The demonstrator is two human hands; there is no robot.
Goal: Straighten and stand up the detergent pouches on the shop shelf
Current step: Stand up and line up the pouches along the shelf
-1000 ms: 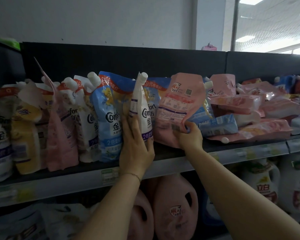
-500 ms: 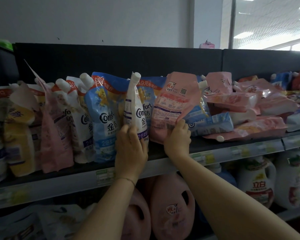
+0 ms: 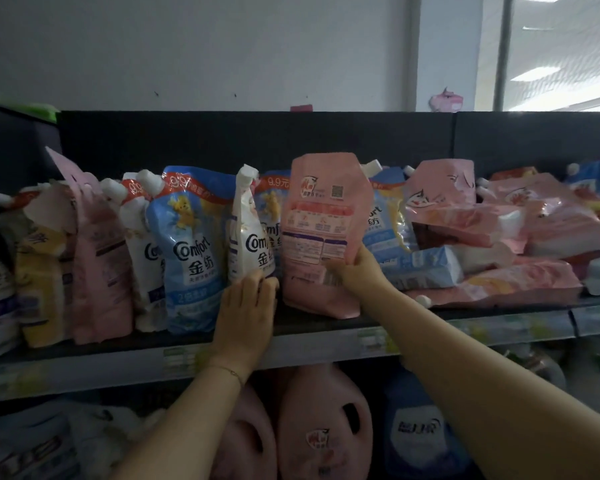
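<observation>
A pink detergent pouch (image 3: 321, 216) stands nearly upright at the middle of the shelf (image 3: 312, 348), its back label facing me. My right hand (image 3: 355, 270) grips its lower right edge. To its left a narrow white Comfort pouch (image 3: 248, 230) stands edge-on, and my left hand (image 3: 246, 306) rests flat against its base with straight fingers. Left of that stand a blue Comfort pouch (image 3: 191, 244) and several more upright pouches. On the right, pink pouches (image 3: 499, 282) and a blue pouch (image 3: 420, 266) lie flat in a heap.
A dark back panel (image 3: 257, 136) closes the shelf behind the pouches. Price labels run along the shelf's front rail. Below it stand pink jugs (image 3: 323, 424) and a blue jug (image 3: 420, 431). A white cap (image 3: 423, 301) pokes out under the heap.
My right hand has tilted the pink pouch from a lean to nearly upright and set it closer to the white pouch. My left hand slid lower on the white pouch's base.
</observation>
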